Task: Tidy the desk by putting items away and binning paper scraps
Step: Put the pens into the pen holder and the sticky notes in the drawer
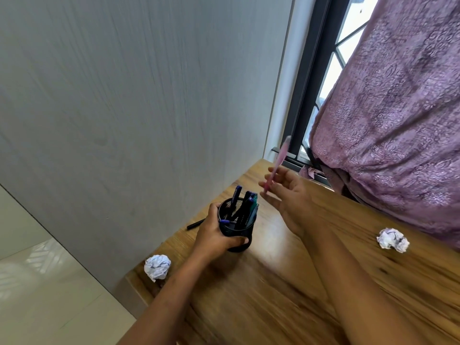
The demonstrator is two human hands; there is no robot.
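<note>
A black mesh pen holder (236,229) with several dark blue pens stands on the wooden desk (286,282). My left hand (214,235) grips it around the side. My right hand (286,192) is raised just to the right of the holder and pinches a pink pen (278,165), which is blurred and points up toward the window. One crumpled paper ball (157,267) lies near the desk's left edge. A second paper ball (392,239) lies at the right. A black pen (195,224) lies on the desk behind the holder, partly hidden by my left hand.
A grey wall (137,108) runs along the desk's left side. A window with a dark frame (306,95) and a purple curtain (398,108) stand at the far end and right. Pale floor tiles (44,282) show at the lower left.
</note>
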